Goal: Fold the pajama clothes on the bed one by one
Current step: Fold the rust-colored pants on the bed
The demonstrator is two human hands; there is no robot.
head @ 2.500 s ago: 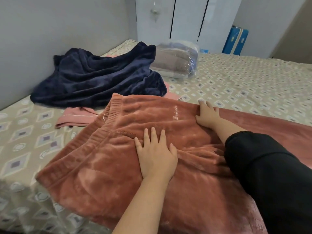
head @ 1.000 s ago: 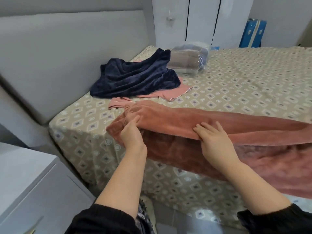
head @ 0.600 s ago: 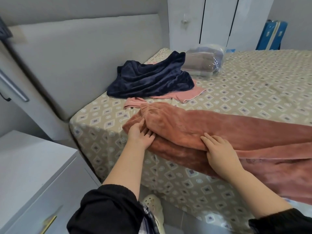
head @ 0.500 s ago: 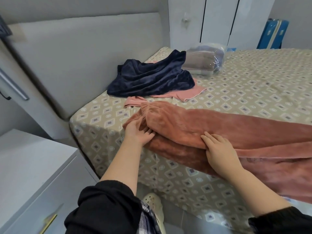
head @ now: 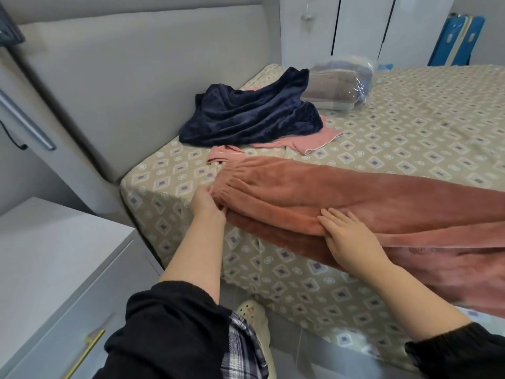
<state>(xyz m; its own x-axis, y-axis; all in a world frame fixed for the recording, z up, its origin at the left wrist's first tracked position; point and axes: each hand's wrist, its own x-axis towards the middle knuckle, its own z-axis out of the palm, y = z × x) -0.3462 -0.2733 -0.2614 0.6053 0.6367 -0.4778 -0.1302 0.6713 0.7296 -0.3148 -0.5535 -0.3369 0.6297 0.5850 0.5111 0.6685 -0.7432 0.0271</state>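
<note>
The bed (head: 410, 127), diamond-sheeted, carries rust fleece trousers (head: 328, 192) along its near edge, a navy garment (head: 251, 116) partly over a pink garment (head: 308, 142) at upper centre, and a bagged bundle (head: 338, 86) above those.

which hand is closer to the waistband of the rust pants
Left. The left hand pinches the waistband itself; the right hand lies flat on the rust pants farther along the leg, apart from it.
</note>
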